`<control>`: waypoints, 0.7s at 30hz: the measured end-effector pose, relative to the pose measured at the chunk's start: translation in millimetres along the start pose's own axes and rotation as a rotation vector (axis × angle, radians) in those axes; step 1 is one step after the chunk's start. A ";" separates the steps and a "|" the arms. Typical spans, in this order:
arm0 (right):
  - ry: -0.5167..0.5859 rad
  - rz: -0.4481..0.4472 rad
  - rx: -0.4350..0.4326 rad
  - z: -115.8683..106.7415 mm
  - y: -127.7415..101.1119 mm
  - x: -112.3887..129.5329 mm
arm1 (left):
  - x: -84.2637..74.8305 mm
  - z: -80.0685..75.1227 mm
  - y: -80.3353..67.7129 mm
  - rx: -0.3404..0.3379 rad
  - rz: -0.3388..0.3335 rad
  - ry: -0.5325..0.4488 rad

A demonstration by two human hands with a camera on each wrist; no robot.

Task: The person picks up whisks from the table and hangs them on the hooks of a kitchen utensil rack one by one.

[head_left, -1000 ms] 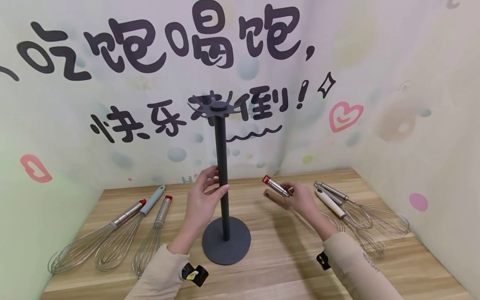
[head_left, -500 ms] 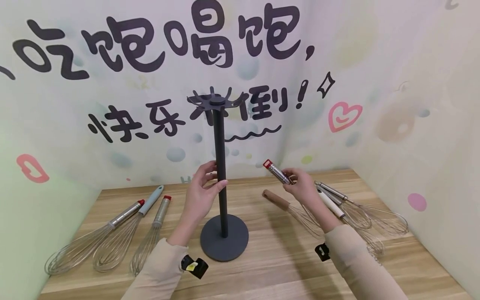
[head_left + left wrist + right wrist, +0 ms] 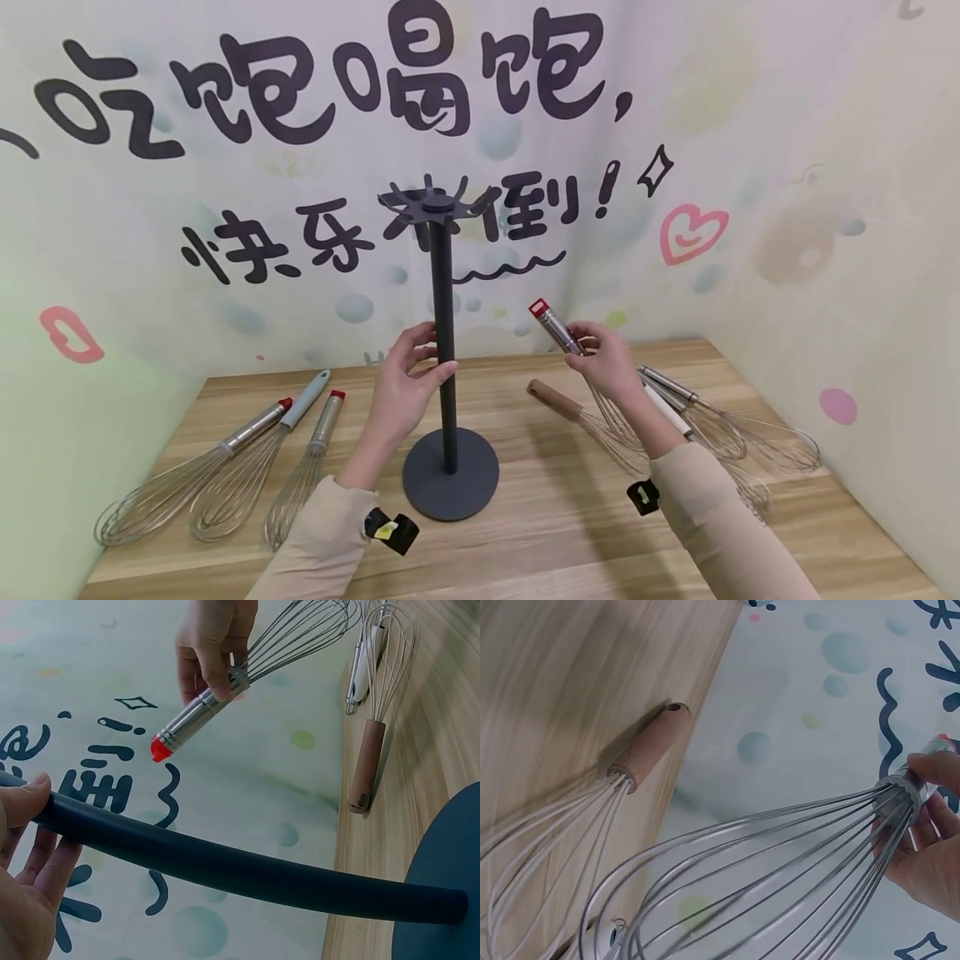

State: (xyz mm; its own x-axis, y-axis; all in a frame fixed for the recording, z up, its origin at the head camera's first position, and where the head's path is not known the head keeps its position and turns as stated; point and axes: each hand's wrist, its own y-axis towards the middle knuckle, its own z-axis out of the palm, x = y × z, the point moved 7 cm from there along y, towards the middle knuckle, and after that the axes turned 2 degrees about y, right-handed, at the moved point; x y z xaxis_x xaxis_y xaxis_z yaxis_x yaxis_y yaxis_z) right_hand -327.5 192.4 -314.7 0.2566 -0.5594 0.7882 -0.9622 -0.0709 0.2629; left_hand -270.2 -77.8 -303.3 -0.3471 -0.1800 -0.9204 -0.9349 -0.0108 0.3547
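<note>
A dark grey stand [image 3: 444, 333] with a round base and a ring of hooks on top stands upright on the table. My left hand [image 3: 408, 387] grips its pole about midway up, thumb in front and fingers behind. My right hand [image 3: 606, 362] holds a metal whisk [image 3: 555, 327] with a red-tipped handle, pinching it where the handle meets the wires. In the right wrist view the wire loops [image 3: 757, 855] of this whisk hang away from the hand. Below it a whisk with a brown handle [image 3: 555, 400] lies on the table.
On the left lie a red-tipped steel whisk [image 3: 255, 425], a light blue-handled whisk [image 3: 306, 402] and another red-tipped whisk [image 3: 324, 425]. Several more whisks, one with a white handle [image 3: 666, 410], lie at the right. A printed wall sheet [image 3: 315, 317] backs the wooden table [image 3: 517, 533].
My right hand has lifted the red-tipped whisk up from beside the brown-handled one, its handle now tilted more steeply. The left hand keeps its grip on the pole.
</note>
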 end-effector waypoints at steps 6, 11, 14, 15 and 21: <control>0.051 0.030 -0.010 -5.1 1.9 3.6 | 1.6 -0.8 0.9 0.001 -0.001 0.005; 0.098 0.042 -0.004 -9.5 3.1 11.4 | 2.5 0.6 1.0 0.012 0.031 0.012; 0.127 0.057 0.005 -10.6 3.6 16.2 | 2.1 1.6 1.4 0.013 0.051 0.014; 0.138 0.061 0.009 -10.8 3.9 17.7 | 2.2 1.4 1.6 0.010 0.052 0.014; 0.224 0.090 0.022 -13.8 5.5 26.4 | 2.4 0.6 3.3 0.004 0.066 0.029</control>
State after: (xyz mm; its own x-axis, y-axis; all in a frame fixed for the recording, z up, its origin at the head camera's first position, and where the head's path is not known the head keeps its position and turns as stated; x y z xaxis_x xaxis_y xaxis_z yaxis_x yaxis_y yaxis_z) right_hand -324.7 188.6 -284.7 0.1808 -0.3671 0.9125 -0.9833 -0.0485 0.1754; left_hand -274.2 -77.7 -304.4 -0.4054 -0.2088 -0.8900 -0.9106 0.0060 0.4134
